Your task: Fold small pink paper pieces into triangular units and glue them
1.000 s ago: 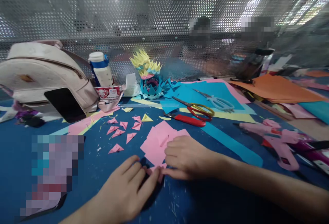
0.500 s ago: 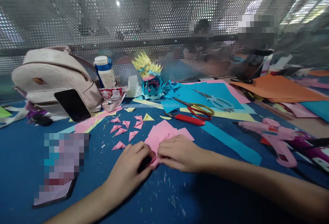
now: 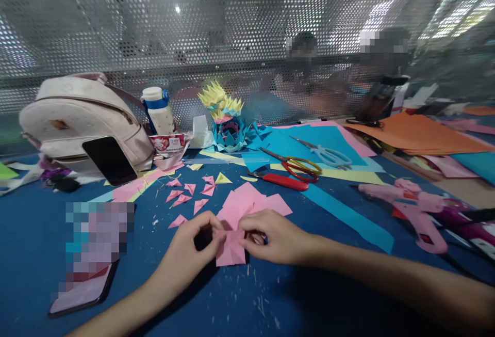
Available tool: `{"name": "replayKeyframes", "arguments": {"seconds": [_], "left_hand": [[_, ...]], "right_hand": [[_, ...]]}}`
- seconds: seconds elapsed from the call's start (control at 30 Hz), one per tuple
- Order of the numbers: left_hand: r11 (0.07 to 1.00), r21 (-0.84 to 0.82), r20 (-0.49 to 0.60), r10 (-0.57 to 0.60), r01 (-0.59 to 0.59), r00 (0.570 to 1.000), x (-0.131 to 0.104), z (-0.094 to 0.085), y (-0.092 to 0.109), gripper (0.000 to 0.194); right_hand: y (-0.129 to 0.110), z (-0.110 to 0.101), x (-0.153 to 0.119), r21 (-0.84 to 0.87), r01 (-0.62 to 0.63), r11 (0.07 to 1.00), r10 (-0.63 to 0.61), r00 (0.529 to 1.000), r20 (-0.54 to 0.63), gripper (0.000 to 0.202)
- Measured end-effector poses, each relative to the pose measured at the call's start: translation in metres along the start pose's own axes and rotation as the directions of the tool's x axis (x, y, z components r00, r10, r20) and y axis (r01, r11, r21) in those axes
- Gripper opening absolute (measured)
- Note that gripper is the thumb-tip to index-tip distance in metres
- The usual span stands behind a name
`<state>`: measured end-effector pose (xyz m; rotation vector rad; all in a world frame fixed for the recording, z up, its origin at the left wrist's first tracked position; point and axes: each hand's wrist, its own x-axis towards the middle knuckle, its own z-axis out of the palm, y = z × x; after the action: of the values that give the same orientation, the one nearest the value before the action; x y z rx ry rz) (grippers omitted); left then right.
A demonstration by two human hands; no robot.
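Between my two hands is a small square of pink paper with crease lines across it. My left hand pinches its upper left corner between thumb and fingers. At the upper right corner, my right hand is closed in a pinch on the same sheet. Just behind lie loose pink paper squares, partly covered by my fingers. Several small folded pink triangles are scattered to the left, near a yellow folded triangle.
Red-handled scissors, light blue scissors and a red cutter lie behind. A pink glue gun is at right. Phones, a backpack, a bottle and a paper model stand around.
The pink square, folded and mostly hidden in my fingers before, is now opened out and faces up with creases showing. My hands have moved slightly apart along its top edge.
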<state>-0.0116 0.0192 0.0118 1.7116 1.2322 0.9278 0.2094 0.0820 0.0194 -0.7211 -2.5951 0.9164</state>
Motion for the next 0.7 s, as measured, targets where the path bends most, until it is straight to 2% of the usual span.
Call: {"name": "replayKeyframes", "arguments": {"seconds": [0.03, 0.07, 0.13, 0.2, 0.43, 0.53, 0.7], "left_hand": [[0.999, -0.046, 0.005, -0.014, 0.014, 1.0, 0.0, 0.001, 0.001, 0.008], [0.995, -0.092, 0.016, -0.027, 0.028, 1.0, -0.001, 0.002, 0.001, 0.011], [0.983, -0.176, 0.047, -0.046, 0.054, 0.998, -0.001, 0.005, 0.001, 0.033], [0.969, -0.237, 0.066, -0.058, 0.072, 0.996, 0.0, 0.006, -0.001, 0.044], [0.937, -0.336, 0.054, -0.08, 0.094, 0.995, 0.005, 0.003, -0.012, 0.038], [0.942, -0.32, 0.055, -0.086, 0.099, 0.995, 0.003, 0.003, -0.008, 0.035], [0.959, -0.261, 0.035, -0.102, 0.108, 0.994, 0.0, 0.003, -0.003, 0.02]], "right_hand": [[-0.001, 0.001, 0.0, 0.016, 0.003, 1.0, -0.003, 1.0, -0.001, 0.026], [-0.001, 0.001, 0.0, 0.031, 0.005, 1.0, -0.005, 1.0, -0.004, 0.026], [-0.002, 0.002, -0.001, 0.056, 0.009, 0.998, -0.009, 1.0, -0.011, 0.024], [-0.002, 0.0, -0.001, 0.076, 0.015, 0.997, -0.013, 1.0, -0.019, 0.024], [-0.001, -0.002, -0.001, 0.057, 0.067, 0.996, -0.066, 0.998, -0.005, 0.022], [-0.003, -0.002, -0.001, 0.005, 0.065, 0.998, -0.065, 0.998, -0.016, 0.025], [-0.003, -0.004, 0.0, 0.04, 0.006, 0.999, -0.006, 1.0, 0.013, 0.031]]}}
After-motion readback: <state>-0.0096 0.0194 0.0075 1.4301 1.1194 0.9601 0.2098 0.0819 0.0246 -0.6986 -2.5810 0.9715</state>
